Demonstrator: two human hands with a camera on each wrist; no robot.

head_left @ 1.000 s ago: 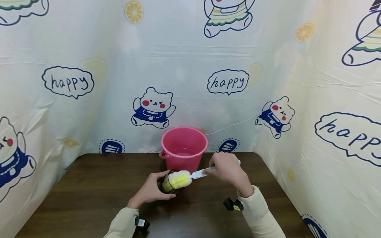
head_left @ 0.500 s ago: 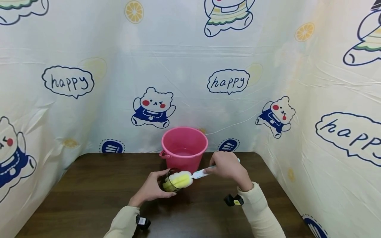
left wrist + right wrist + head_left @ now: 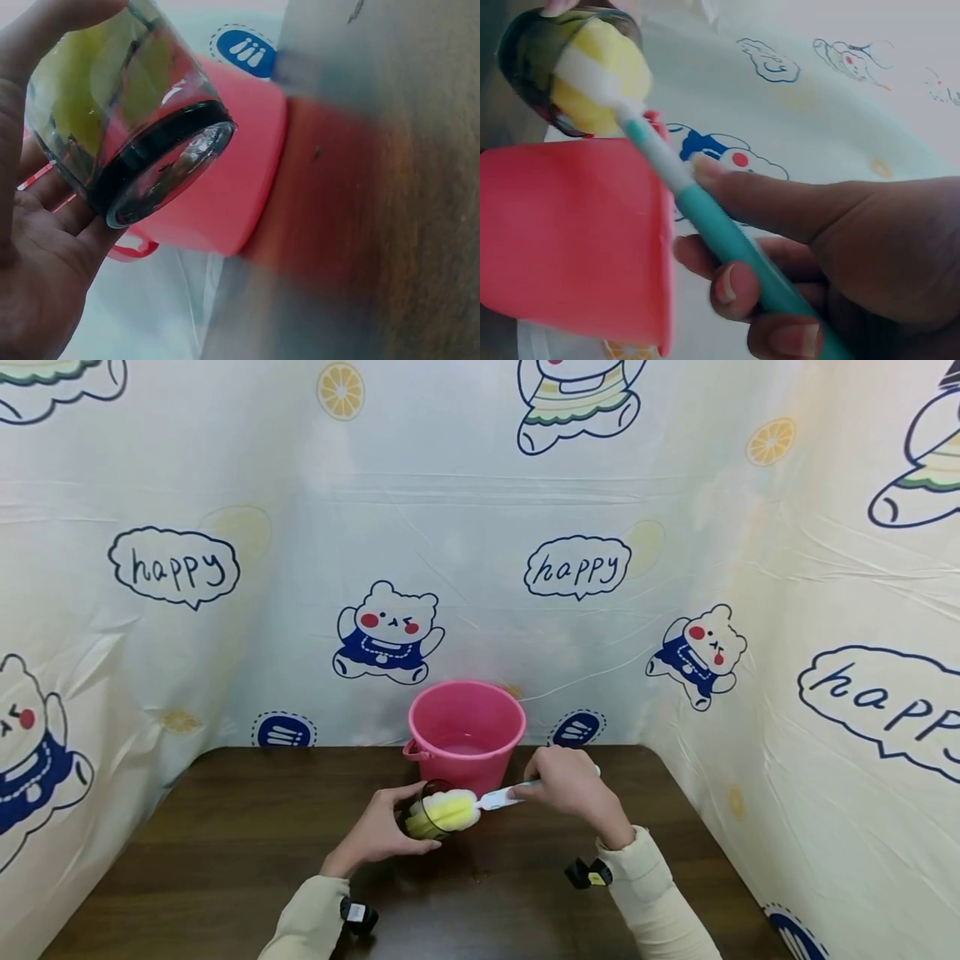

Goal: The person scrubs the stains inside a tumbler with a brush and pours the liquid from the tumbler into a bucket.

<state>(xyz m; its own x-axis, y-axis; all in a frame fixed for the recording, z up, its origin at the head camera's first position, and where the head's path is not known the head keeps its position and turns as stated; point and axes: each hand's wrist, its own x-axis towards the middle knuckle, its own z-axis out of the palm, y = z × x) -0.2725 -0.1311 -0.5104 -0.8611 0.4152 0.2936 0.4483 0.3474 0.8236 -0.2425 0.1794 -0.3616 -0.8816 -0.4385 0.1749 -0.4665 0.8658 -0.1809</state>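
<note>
Brush (image 3: pixel 497 798) and glass (image 3: pixel 161 146), fingers (image 3: pixel 736 289) clamped round each, tilt above table (image 3: pixel 247 835) before printed curtain (image 3: pixel 465 493).

The cup (image 3: pixel 127 105) looks glossy, the brush head (image 3: pixel 452 811) spongy, the bucket (image 3: pixel 476 768) plastic.

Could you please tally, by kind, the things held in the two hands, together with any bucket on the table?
Pink bucket: 1
See-through cup: 1
Sponge brush: 1
Total: 3
</note>
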